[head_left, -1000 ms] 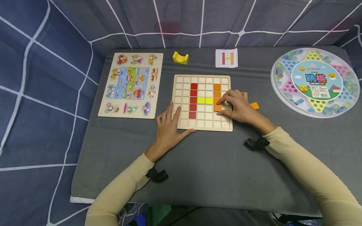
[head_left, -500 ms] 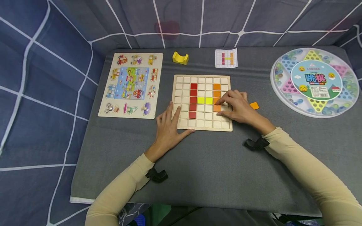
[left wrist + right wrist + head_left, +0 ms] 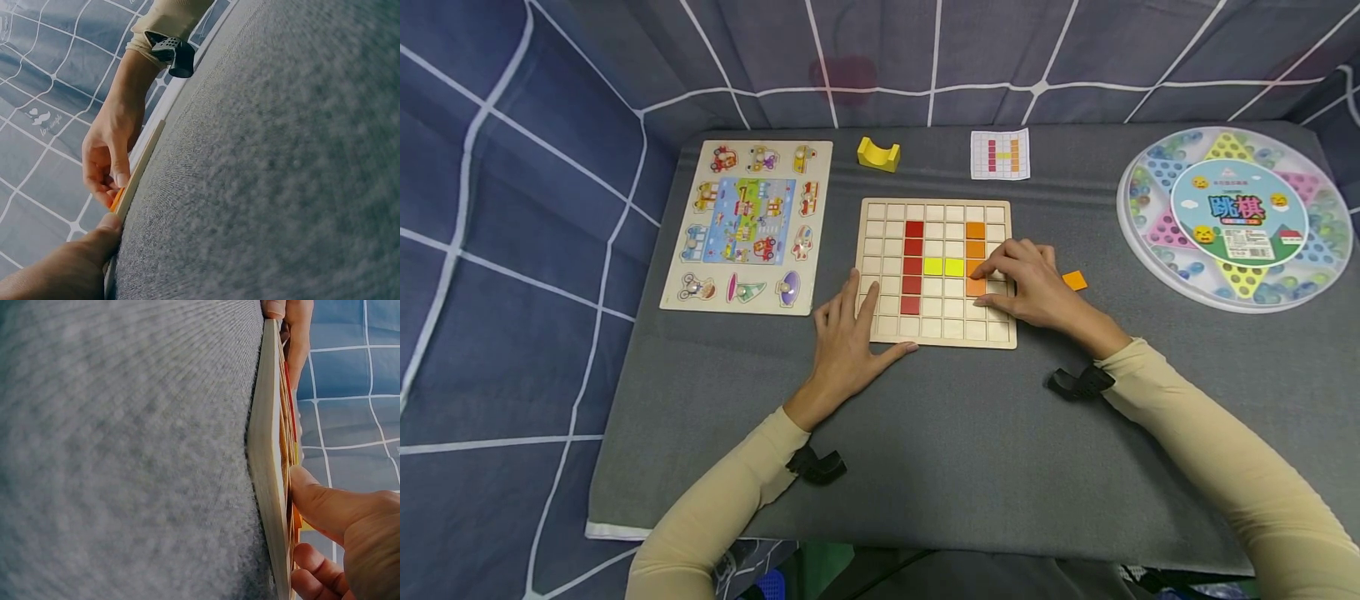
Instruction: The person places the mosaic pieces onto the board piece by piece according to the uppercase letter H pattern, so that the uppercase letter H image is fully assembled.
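A square wooden grid board (image 3: 946, 329) lies in the middle of the table. Set in its cells are a column of red tiles (image 3: 912, 266), two yellow tiles (image 3: 953, 267) and a column of orange tiles (image 3: 975, 230). My right hand (image 3: 1033, 279) pinches the lowest orange tile (image 3: 975, 288) between thumb and fingers, level with its cell just under the others. Fingers spread, my left hand (image 3: 846, 342) rests on the board's left edge, its thumb (image 3: 103, 237) along the near edge. One more orange tile (image 3: 1075, 281) lies on the cloth right of the board, behind the right hand.
A pattern card (image 3: 1000, 156) with a similar coloured design lies beyond the board. Left of it stands a yellow arched block (image 3: 878, 155). A picture puzzle board (image 3: 741, 287) lies at the left, a round Chinese checkers box (image 3: 1236, 221) at the right. The grey cloth (image 3: 955, 450) covers the table.
The orange tile in my right hand has shifted slightly left and now lines up with the column above it. My left hand keeps its place on the board.
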Available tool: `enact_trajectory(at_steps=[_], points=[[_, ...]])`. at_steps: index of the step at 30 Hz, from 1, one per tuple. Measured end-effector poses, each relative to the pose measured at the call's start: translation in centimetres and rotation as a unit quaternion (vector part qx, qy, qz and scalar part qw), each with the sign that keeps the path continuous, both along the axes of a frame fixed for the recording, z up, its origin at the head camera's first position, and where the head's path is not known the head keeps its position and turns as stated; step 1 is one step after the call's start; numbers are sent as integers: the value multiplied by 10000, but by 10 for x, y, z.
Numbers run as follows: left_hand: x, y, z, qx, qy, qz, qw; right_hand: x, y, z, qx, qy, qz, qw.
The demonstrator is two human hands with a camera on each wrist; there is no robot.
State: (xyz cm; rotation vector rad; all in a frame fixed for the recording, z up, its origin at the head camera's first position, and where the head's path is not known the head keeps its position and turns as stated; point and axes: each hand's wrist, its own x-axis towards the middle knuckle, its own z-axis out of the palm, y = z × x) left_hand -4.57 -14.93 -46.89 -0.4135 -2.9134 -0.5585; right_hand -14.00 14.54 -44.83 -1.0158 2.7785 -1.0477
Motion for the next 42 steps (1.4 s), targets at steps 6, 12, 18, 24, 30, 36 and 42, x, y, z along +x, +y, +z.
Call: enact_trajectory(at_steps=[6,12,18,24,30,36,42], points=[[0,0,0,3,-28,6,10000,0,0,0,21,6,-13,10000],[0,0,0,-13,-31,10,10000,1,4,0,-15,83,81,9999],[0,1,0,-33,31,-10,10000,4,24,-1,-107,131,-77,9998],[0,1,0,-7,-8,-9,10000,10,53,-2,-49,223,-340,9992],[0,0,1,2,-21,39,10000,13,73,-1,-77,189,-564,9982],[0,0,1,-49,-62,50,10000,18,84,0,75,-10,-880,9961],[0,1,0,-35,-21,21,10000,22,93,1,327,-233,-1549,9871]])
